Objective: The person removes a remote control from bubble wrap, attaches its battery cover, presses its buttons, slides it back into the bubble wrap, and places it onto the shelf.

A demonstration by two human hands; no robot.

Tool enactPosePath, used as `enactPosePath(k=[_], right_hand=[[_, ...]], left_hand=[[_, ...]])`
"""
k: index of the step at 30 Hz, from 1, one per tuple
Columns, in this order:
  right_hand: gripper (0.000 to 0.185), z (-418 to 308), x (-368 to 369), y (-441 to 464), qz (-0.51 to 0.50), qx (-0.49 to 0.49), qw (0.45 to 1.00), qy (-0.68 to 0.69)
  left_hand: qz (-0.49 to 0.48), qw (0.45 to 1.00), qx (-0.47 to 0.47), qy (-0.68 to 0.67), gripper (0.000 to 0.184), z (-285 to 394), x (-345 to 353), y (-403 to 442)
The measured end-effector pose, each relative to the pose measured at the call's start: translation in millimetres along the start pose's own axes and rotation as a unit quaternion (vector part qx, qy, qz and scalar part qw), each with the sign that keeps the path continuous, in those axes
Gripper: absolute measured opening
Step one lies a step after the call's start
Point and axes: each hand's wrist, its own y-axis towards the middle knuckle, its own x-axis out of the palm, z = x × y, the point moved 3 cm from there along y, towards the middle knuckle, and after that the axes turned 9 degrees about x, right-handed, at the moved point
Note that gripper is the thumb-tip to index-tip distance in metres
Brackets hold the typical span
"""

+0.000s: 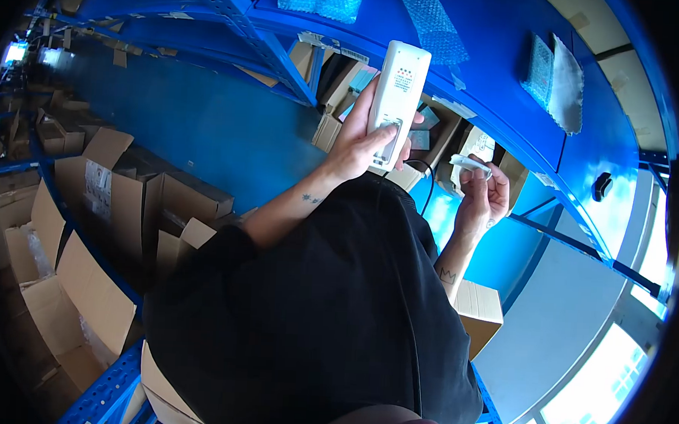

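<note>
A white handset like a remote control (403, 82) lies in my left hand (351, 146), its printed back facing up. The compartment near its lower end is uncovered, and my left thumb rests at that opening. To the right, my right hand (480, 194) pinches a small white piece (469, 166) that looks like a cover. The two hands are apart, in front of the blue shelf edge. Whether batteries sit in the compartment is too small to tell.
Bubble-wrap pieces (322, 0) and a wrapped packet (565, 85) lie on the blue shelf (483, 36). Open cardboard boxes (120, 202) stand at the left. Another box (477, 313) is below my right forearm. A black cable (431, 187) hangs between the hands.
</note>
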Motion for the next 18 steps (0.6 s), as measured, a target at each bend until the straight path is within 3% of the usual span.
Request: enactPosePath(k=[4,8,13,18], right_hand=[[0.022,-16.0,33.0,-4.4,-0.063,-0.063,0.995,-0.051],[0.02,-31.5,63.4,-14.6,-0.166,-0.252,0.925,-0.23],[0.016,-29.1,81.8,-22.7,-0.207,-0.293,0.884,-0.3],[0.013,-25.8,86.4,-25.5,-0.209,-0.361,0.861,-0.292]], left_hand=[[0.007,0.999,0.002,0.046,0.074,4.2,-3.9,-0.5],[-0.007,0.999,0.016,-0.033,0.081,5.0,-7.4,-0.1],[-0.014,0.998,0.067,0.008,0.088,-2.2,-3.4,5.5],[-0.035,0.998,0.046,0.002,0.091,-1.2,5.9,4.5]])
